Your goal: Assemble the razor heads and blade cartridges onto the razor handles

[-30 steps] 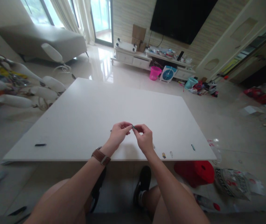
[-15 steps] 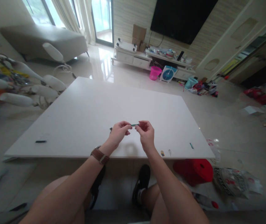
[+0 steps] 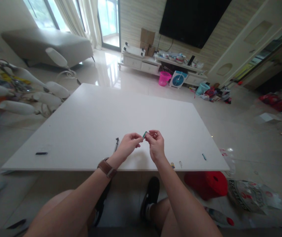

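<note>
Over the near middle of the white table (image 3: 101, 112), my two hands meet at a small flat green piece (image 3: 145, 134), too small to name exactly. My right hand (image 3: 156, 144) is closed, thumb and fingers pinching its right side. My left hand (image 3: 129, 143), a brown-strapped watch (image 3: 107, 168) on its wrist, is closed too, its fingertips at the lower left end of the piece. Beside the left wrist lies a thin metal handle with a dark head (image 3: 117, 142), partly covered by the hand. A similar small green piece (image 3: 204, 156) lies near the right edge.
At the table's left is a black bar (image 3: 41, 153). Near the front edge lie a small yellow item (image 3: 172, 165) and a clear item (image 3: 180, 164). A red stool (image 3: 207, 184) and a plastic bag (image 3: 252, 194) stand right of my legs; white lamp arms (image 3: 57, 89) reach in at left.
The green piece has turned from lying level to tilted upright between my fingers. My left hand has shifted slightly right, and more of the metal handle shows.
</note>
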{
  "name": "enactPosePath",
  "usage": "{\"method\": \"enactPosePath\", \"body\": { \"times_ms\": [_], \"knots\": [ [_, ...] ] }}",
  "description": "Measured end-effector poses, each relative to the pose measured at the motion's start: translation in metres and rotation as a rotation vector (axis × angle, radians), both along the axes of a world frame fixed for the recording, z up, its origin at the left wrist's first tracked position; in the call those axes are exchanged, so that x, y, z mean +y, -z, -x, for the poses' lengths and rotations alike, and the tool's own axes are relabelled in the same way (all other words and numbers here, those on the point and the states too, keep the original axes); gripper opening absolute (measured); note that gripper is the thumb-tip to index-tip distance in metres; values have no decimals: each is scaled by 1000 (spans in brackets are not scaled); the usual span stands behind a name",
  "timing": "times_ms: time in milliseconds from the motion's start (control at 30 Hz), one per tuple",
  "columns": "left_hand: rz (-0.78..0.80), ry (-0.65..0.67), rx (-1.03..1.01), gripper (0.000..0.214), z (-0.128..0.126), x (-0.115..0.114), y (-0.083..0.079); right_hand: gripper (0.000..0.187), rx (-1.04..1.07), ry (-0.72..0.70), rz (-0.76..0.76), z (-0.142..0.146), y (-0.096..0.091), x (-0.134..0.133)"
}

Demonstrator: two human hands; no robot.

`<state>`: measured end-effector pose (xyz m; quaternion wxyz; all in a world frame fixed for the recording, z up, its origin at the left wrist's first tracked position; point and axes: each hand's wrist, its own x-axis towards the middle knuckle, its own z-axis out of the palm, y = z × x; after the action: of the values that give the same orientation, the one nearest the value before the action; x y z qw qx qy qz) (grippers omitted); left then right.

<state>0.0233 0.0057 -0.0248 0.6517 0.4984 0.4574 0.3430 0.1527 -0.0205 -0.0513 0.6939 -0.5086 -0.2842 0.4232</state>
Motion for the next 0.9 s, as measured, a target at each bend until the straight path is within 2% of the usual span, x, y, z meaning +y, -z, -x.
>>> {"method": "enactPosePath", "body": {
  "times_ms": [167,400,533,700,900],
  "knots": [
    [-82,-42,68,21,1,-3,3,24,-80,-20,6,2,-1,-4],
    [-590,-130,514,16,5,-7,0,27,-175,-63,4,4,2,-6],
    [-779,-117,647,19,5,-9,0,29,-147,-87,16,6,5,-4],
    [-860,-94,719,20,5,-10,3,29,-136,-87,43,7,6,-2],
    [-809,-124,678,19,2,-13,-1,27,-162,-68,47,6,2,-5]
  ]
}}
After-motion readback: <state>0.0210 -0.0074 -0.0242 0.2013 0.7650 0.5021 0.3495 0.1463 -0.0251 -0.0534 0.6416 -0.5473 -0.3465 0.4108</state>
